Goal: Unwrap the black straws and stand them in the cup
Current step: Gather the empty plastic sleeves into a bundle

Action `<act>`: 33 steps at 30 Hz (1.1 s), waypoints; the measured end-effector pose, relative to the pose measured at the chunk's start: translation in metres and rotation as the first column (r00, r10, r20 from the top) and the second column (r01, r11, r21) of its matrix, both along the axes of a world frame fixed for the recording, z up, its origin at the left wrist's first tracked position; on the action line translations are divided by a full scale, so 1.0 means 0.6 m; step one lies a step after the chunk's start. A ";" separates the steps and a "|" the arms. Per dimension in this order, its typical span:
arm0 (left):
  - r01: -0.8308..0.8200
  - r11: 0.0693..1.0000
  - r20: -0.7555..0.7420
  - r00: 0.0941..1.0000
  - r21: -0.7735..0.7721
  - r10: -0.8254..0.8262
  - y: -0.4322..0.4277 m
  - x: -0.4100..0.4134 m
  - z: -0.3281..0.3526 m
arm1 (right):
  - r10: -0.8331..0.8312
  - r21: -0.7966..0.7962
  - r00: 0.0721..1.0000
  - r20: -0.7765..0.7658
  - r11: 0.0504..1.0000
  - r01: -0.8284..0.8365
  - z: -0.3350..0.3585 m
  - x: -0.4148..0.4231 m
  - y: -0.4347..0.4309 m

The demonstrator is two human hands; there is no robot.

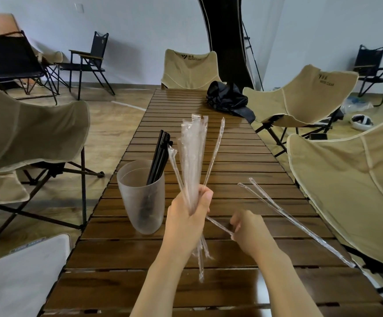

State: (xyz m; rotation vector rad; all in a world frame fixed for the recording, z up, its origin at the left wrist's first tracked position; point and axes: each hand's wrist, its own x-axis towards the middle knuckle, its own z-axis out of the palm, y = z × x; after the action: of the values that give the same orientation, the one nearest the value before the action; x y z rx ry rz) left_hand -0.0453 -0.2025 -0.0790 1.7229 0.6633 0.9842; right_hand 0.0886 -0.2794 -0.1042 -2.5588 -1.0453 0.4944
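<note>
- Thin black plastic straws (159,156) — perhaps four — stood in one frosted plastic cup (140,202).
- Left hand (186,220): curled fingers gripped a bunch of clear plastic wrappers (192,156).
- Right hand (247,229) pinched one of them by its end.

Glossy slatted wood table (231,156), frosted translucent plastic cup (140,197), matt black straws (159,156), clear crinkled plastic wrappers (192,156).

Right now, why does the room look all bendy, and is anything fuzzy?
Head view: the wide lens bends the side chairs; motion blur smears the right hand; the left hand, wrappers and cup look sharp; light glares off the far table slats.
</note>
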 end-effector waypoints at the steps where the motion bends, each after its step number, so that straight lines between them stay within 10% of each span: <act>1: 0.001 1.000 -0.002 1.000 -0.007 -0.001 0.000 0.000 0.000 | -0.020 0.022 0.999 -0.037 1.000 0.021 0.002 0.000 0.001; 15: 0.030 1.000 -0.048 0.998 0.007 -0.030 0.004 0.002 -0.002 | 0.144 0.615 0.821 -0.553 0.735 0.286 0.099 -0.021 0.000; 33: 0.074 0.997 -0.062 0.995 0.027 -0.072 0.003 0.003 -0.013 | 0.257 0.666 0.901 -0.348 0.744 0.045 0.103 -0.023 0.003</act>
State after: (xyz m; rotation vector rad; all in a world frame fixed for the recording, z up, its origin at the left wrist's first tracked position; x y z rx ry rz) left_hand -0.0435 -0.2008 -0.0865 1.7962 0.6235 0.8978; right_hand 0.0748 -0.2776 -0.0425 -1.6656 -0.9800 0.5488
